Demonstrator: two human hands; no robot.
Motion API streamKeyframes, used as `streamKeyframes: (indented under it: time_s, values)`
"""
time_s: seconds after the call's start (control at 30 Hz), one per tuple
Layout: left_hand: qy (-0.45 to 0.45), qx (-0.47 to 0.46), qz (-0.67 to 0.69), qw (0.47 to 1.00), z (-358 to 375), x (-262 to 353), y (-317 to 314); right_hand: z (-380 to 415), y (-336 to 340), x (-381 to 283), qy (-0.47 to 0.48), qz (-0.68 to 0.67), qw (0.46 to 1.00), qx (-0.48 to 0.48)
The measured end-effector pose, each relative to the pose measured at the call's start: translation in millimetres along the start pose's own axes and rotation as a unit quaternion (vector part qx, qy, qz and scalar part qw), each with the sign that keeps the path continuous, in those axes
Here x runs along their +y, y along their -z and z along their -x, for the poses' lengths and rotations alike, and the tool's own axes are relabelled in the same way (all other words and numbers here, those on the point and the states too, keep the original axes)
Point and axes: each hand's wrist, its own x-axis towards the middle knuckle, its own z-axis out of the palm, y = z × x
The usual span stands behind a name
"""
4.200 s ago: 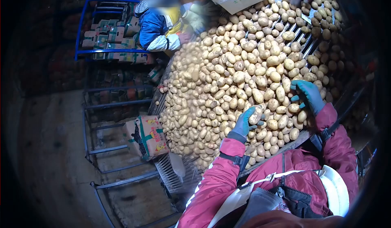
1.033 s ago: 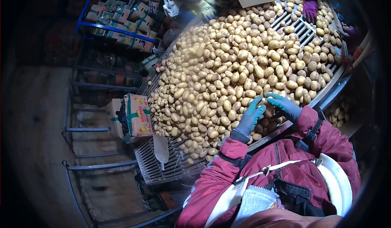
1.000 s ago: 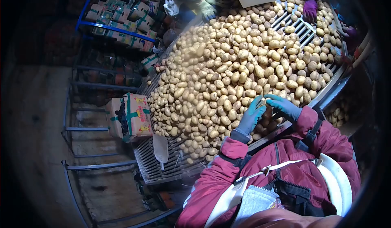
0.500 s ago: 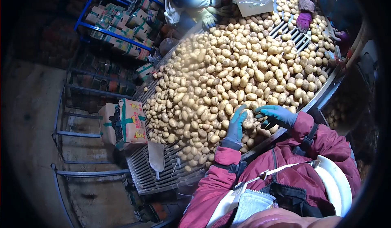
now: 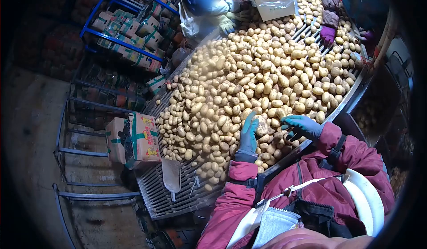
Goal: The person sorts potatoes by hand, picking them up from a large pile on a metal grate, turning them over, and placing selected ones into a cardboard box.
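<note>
A wide heap of potatoes (image 5: 249, 78) covers most of the slatted metal sorting table (image 5: 167, 198). My left hand (image 5: 248, 135), in a blue-grey glove, rests at the near side of the heap with its fingers stretched out, touching the potatoes. Just right of it, my right hand (image 5: 303, 125) hovers over the potatoes, its gloved fingers apart and slightly bent. A large, lumpy potato (image 5: 262, 126) lies between the two hands. Neither hand visibly holds anything.
A metal scoop (image 5: 171, 176) lies on the slats beside a taped cardboard carton (image 5: 144, 138). A co-worker's pale gloves (image 5: 227, 21) and another's purple glove (image 5: 328, 34) are at the far side, near a white box (image 5: 271, 2). Metal railings (image 5: 98, 195) stand at left.
My left hand has moved a little left, away from the large potato, widening the gap between my hands. My right hand has barely moved. The purple-gloved hand has shifted slightly.
</note>
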Motion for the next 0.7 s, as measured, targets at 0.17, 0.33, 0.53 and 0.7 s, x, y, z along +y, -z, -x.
streamKeyframes:
  time_s: [0.17, 0.33, 0.53, 0.7]
  values:
    - [-0.029, -0.105, -0.145, 0.983, -9.8, 2.8, -29.1, 0.4, -2.0, 11.8, 0.022, -0.023, 0.999, 0.031]
    - [0.101, -0.18, -0.048, 0.977, 4.2, 31.6, -80.2, -16.6, 35.7, 30.5, 0.047, -0.113, 0.992, 0.024]
    - [0.069, -0.073, -0.099, 0.99, -4.3, 25.4, -53.0, 7.0, 36.5, 3.1, 0.089, 0.009, 0.988, 0.128]
    - [0.048, 0.055, -0.092, 0.993, -26.8, 9.6, -13.8, -5.5, 75.0, -4.3, 0.012, 0.016, 0.994, 0.105]
